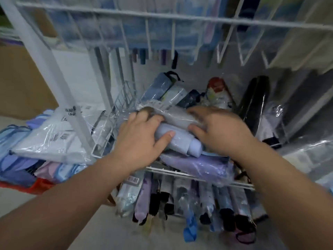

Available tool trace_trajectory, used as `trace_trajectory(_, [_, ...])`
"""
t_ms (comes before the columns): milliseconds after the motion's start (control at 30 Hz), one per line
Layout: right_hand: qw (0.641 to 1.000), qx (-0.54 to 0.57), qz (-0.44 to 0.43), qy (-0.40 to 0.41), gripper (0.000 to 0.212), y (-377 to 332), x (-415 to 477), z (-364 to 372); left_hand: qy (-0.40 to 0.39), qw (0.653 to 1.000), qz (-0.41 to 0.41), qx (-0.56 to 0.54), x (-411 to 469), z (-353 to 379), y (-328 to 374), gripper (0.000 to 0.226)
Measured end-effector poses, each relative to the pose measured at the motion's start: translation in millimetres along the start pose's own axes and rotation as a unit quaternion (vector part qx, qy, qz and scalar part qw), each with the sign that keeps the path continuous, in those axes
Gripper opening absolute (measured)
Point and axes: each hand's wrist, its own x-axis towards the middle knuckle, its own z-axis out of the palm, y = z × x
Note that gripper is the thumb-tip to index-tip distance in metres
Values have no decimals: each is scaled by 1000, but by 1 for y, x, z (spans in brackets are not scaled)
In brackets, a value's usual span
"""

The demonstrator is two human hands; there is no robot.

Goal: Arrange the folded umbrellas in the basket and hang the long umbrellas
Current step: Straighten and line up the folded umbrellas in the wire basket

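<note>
Both forearms reach out over the wire basket (198,175), which sits low in the rack beneath the hanging long umbrellas (144,35). On top of the pile of folded ones, the lavender umbrella (182,139) lies slantwise from far left to near right, its capped end toward me. My left hand (142,136) wraps its far end, thumb across the barrel. My right hand (221,130) clasps the grey wrapped umbrella (176,117) just behind it. The left hand is nearer the lavender one, so I judge it should settle that one flat.

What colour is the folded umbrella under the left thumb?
The folded umbrella is pale lavender; head view.
</note>
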Motion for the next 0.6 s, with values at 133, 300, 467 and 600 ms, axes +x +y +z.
trace_trajectory(133, [1000, 3, -7, -15, 48, 0, 8, -4, 6, 1000, -7, -3, 0, -1, 7, 72])
trace_trajectory(300, [998, -10, -4, -61, 54, -2, 14, -12, -15, 1000, 26, 4, -6, -1, 7, 87])
trace_trajectory(467, [992, -26, -68, -107, 60, -4, 22, -15, -31, 993, 100, 53, -3, -4, -18, 81])
trace_trajectory(600, [989, -19, -88, -117, 59, -3, 20, -18, -56, 993, 97, 35, 2, -12, -34, 69])
